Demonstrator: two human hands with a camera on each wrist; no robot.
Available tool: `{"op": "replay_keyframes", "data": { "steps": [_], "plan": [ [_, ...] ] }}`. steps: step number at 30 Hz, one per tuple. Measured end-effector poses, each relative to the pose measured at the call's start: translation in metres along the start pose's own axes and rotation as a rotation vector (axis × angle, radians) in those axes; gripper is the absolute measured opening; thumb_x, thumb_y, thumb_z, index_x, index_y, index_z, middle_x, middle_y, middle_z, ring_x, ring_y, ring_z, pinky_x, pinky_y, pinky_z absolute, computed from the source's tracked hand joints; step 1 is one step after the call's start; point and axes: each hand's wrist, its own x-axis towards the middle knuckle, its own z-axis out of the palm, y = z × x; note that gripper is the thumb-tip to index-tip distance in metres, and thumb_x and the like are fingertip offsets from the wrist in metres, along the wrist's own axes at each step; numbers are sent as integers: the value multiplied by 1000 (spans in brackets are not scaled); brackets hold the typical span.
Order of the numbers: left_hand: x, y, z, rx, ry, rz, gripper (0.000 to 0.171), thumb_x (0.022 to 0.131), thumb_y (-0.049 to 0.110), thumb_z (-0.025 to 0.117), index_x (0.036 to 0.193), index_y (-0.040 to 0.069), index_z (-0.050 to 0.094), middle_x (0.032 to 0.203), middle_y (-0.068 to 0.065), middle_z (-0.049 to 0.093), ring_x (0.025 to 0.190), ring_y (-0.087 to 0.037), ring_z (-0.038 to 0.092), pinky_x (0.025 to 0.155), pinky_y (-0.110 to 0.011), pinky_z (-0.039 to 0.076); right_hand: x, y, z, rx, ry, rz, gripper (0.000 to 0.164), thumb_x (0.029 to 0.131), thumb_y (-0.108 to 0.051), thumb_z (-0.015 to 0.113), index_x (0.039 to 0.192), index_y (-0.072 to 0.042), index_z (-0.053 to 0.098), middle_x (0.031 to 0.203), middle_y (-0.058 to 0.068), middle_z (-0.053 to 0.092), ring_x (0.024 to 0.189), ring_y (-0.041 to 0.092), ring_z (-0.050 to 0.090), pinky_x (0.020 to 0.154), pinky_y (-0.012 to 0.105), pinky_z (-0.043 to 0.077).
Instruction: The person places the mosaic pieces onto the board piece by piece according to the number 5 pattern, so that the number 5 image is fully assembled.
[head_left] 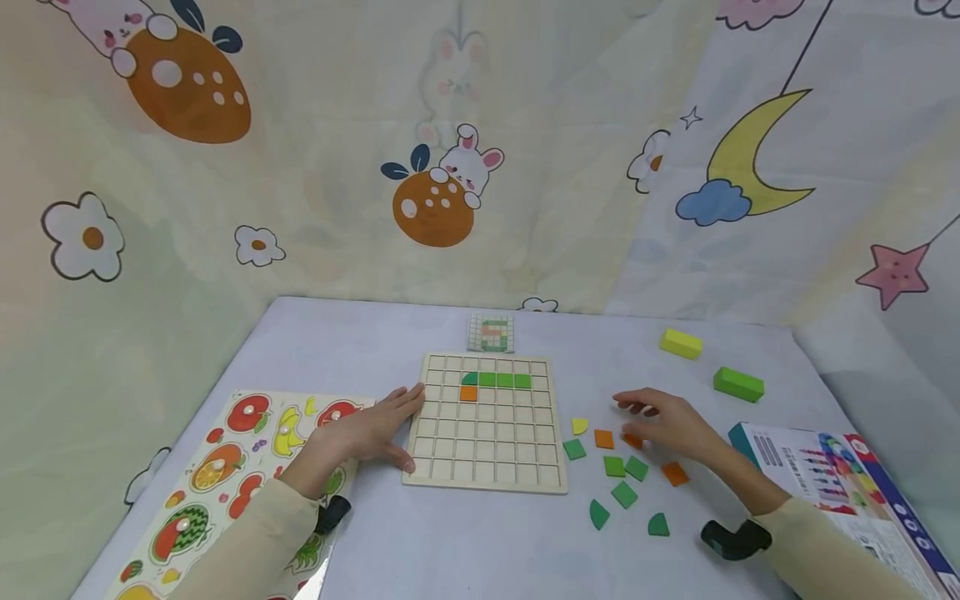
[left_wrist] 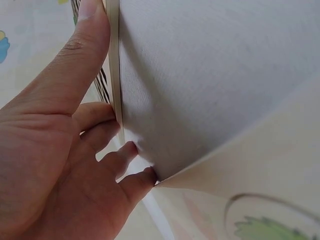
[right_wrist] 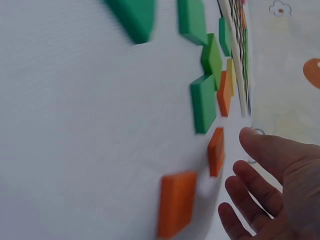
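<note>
A wooden grid board lies on the table. In one of its upper rows sit a dark green quarter-round tile and light green squares, with an orange square below. My left hand rests against the board's left edge, fingers spread and thumb near the lower corner. My right hand hovers with loosely bent fingers above an orange tile, apart from it and holding nothing. Around it lie a second orange tile, green tiles and a yellow quarter-round tile.
Behind the board stands a small pattern card. A fruit-picture sheet lies under the left forearm. To the right are a yellow block, a green block and a printed box. A patterned curtain hangs behind the table.
</note>
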Motion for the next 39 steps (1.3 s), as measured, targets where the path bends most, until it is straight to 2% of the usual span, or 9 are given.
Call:
{"op": "replay_keyframes", "data": {
  "steps": [5,10,20,25,32,36,39],
  "plan": [
    [-1,0,0,0,-1,-1,109,72,32,84,155,10,19,165,-3,7,152,-30,5,120,-52,21,-20,16,-2,-18,-4,-43,49,84,-19,75,129,-8,60,117,5,68,102,21,60,87,32,55],
    [-1,-1,1,-17,0,-1,109,72,31,85,155,10,19,165,-4,7,152,-31,5,120,-52,20,-22,16,6,-44,44,-71,47,82,-14,76,126,-9,62,112,3,69,96,18,61,84,26,55],
    [-2,1,-1,-7,0,-8,108,72,33,84,155,10,19,165,-3,7,152,-29,5,120,-51,21,-9,9,15,-80,100,-61,43,84,-10,74,125,-9,63,108,2,69,94,16,61,85,38,56],
    [-2,2,-1,-3,-3,-18,108,72,33,84,156,11,19,165,-2,7,153,-28,5,120,-50,21,17,-26,24,-37,90,-122,44,85,-14,74,127,-9,63,108,1,68,96,17,61,89,41,55],
    [-2,-1,1,3,4,-24,108,71,35,84,156,13,20,165,-1,8,153,-28,6,120,-49,22,64,-106,60,58,-10,-335,41,85,-14,74,124,-8,65,107,-1,69,96,14,61,87,36,54],
    [-1,0,1,1,-2,-15,108,72,36,83,156,13,19,165,-1,8,153,-28,5,120,-50,21,80,-139,82,23,-35,-440,38,86,-13,73,122,-7,67,107,1,70,95,14,62,84,31,54],
    [-2,0,0,14,-2,-19,108,72,36,83,156,14,19,165,0,8,153,-28,6,120,-50,22,87,-154,93,-27,-21,-474,36,86,-11,72,121,-7,68,109,3,71,97,15,63,85,31,54]
  ]
}}
